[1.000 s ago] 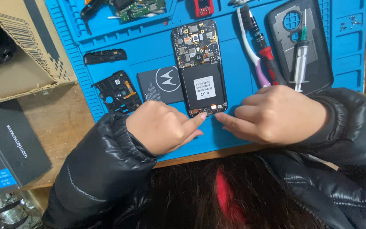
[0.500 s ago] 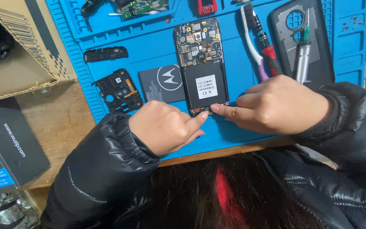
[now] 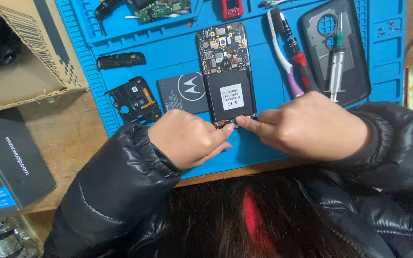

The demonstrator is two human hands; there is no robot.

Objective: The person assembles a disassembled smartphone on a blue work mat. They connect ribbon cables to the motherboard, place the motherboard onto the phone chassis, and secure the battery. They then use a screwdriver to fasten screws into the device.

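Head view: opened phone (image 3: 226, 74), back cover off, lying on the blue mat (image 3: 178, 38). Left hand (image 3: 187, 138) and right hand (image 3: 311, 125) are both curling loosely, fingertips pinching at the phone's bottom edge, holding nothing else. Since a second ago the right hand is closing in leftward, meeting the left; work is concentrating there. Loose battery (image 3: 183, 93) just left.

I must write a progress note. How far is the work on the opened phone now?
Done: the back cover, a black frame piece and a loose battery lie apart on the blue mat. In hand: left hand and right hand pinch the phone at its bottom edge. Left: its circuit board remains inside.
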